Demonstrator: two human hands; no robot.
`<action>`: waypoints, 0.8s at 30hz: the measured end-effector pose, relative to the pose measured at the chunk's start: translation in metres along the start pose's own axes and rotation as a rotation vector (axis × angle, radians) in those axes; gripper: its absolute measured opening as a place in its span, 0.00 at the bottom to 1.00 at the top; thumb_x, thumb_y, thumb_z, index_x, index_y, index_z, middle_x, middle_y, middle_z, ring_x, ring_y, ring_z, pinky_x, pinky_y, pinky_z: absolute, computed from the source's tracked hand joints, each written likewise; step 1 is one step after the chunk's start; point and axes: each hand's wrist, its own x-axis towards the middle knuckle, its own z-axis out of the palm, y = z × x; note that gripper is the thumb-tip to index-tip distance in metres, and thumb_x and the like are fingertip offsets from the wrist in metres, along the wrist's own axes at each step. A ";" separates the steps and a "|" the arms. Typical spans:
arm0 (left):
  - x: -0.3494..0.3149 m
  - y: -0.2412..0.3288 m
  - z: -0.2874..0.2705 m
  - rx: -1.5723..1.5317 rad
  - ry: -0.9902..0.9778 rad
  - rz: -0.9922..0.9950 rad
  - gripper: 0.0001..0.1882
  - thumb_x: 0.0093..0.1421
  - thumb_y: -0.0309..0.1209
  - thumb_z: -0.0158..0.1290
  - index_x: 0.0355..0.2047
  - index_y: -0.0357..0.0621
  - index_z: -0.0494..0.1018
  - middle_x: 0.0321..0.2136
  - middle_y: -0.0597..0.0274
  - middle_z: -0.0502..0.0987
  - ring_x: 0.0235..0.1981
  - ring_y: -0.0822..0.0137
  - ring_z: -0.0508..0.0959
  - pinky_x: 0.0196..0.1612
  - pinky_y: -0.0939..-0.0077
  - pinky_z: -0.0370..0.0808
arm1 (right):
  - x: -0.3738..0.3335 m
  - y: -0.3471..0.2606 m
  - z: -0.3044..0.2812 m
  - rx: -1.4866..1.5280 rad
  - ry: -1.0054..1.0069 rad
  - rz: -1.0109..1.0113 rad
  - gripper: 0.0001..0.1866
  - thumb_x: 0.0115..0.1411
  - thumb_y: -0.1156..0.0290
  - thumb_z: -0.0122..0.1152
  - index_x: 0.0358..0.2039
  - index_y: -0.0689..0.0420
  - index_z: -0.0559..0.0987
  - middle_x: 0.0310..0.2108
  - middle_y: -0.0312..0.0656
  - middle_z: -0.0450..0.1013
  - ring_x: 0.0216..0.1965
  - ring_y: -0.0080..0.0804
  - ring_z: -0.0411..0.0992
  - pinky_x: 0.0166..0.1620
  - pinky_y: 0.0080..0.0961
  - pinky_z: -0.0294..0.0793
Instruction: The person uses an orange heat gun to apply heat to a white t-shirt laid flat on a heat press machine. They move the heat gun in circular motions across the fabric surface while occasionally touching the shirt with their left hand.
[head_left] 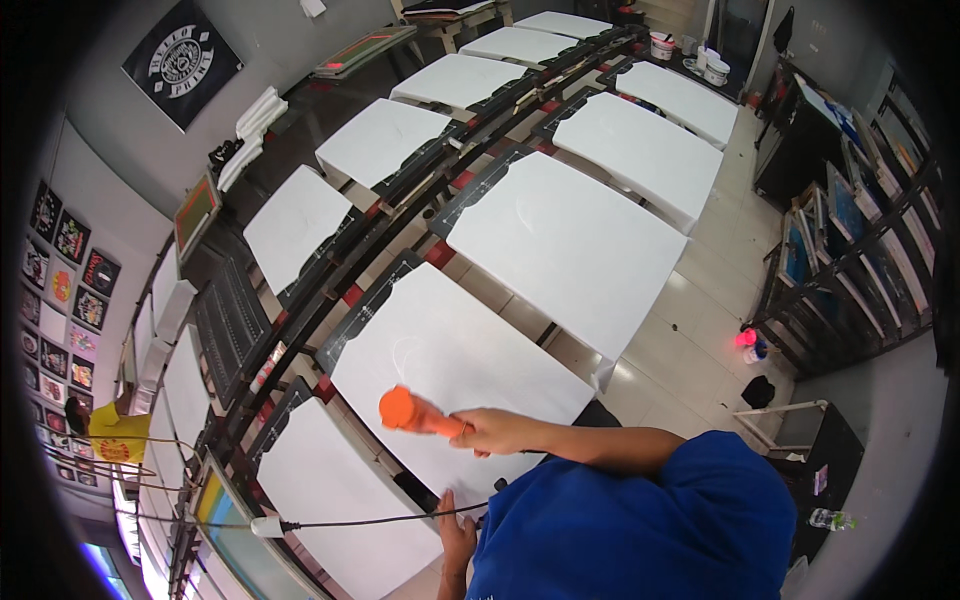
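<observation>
My right hand is closed round the handle of an orange tool with a wide round head and a tapering neck. The tool hovers above a pallet covered with white fabric, its head pointing left; its exact kind I cannot make out. A faint curved line marks the fabric beside it. Lower down, my left hand is at the near edge of that pallet, fingers apart and stretched upward along the edge. A black cord with a white connector crosses in front of it.
More white-covered pallets line both sides of a long black rail. Framed screens fill a rack on the right. Tubs stand at the back. A person in yellow is at far left.
</observation>
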 end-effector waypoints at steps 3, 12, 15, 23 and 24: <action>-0.014 0.026 -0.007 -0.581 -0.021 -0.279 0.25 0.69 0.38 0.45 0.59 0.32 0.64 0.51 0.46 0.74 0.54 0.55 0.74 0.59 0.61 0.68 | 0.003 -0.011 0.005 0.017 -0.139 -0.041 0.21 0.65 0.57 0.58 0.48 0.62 0.72 0.30 0.39 0.72 0.26 0.24 0.73 0.31 0.24 0.75; 0.090 0.166 0.031 -0.443 -0.244 -0.171 0.27 0.73 0.42 0.33 0.49 0.28 0.74 0.37 0.50 0.81 0.44 0.60 0.80 0.53 0.68 0.71 | -0.039 0.015 -0.112 0.228 -0.098 0.012 0.35 0.59 0.62 0.65 0.61 0.65 0.64 0.36 0.42 0.74 0.24 0.24 0.72 0.30 0.23 0.76; 0.138 0.213 0.049 -0.416 -0.262 -0.143 0.28 0.74 0.42 0.31 0.49 0.28 0.73 0.37 0.49 0.81 0.44 0.60 0.80 0.54 0.68 0.71 | -0.097 0.024 -0.203 0.399 0.023 0.100 0.34 0.59 0.66 0.65 0.61 0.65 0.62 0.39 0.41 0.74 0.25 0.23 0.73 0.28 0.23 0.76; 0.232 0.326 0.084 -0.449 -0.076 -0.188 0.27 0.74 0.43 0.34 0.43 0.30 0.76 0.37 0.52 0.80 0.41 0.63 0.81 0.51 0.69 0.74 | -0.213 0.023 -0.411 0.482 0.147 0.139 0.29 0.59 0.67 0.62 0.57 0.65 0.64 0.42 0.44 0.73 0.31 0.24 0.74 0.24 0.19 0.74; 0.237 0.343 0.090 -0.439 -0.087 -0.215 0.27 0.74 0.42 0.34 0.43 0.30 0.76 0.38 0.52 0.80 0.41 0.63 0.80 0.51 0.69 0.74 | -0.217 0.024 -0.426 0.509 0.163 0.105 0.27 0.59 0.68 0.61 0.56 0.65 0.65 0.42 0.45 0.73 0.31 0.25 0.74 0.25 0.20 0.74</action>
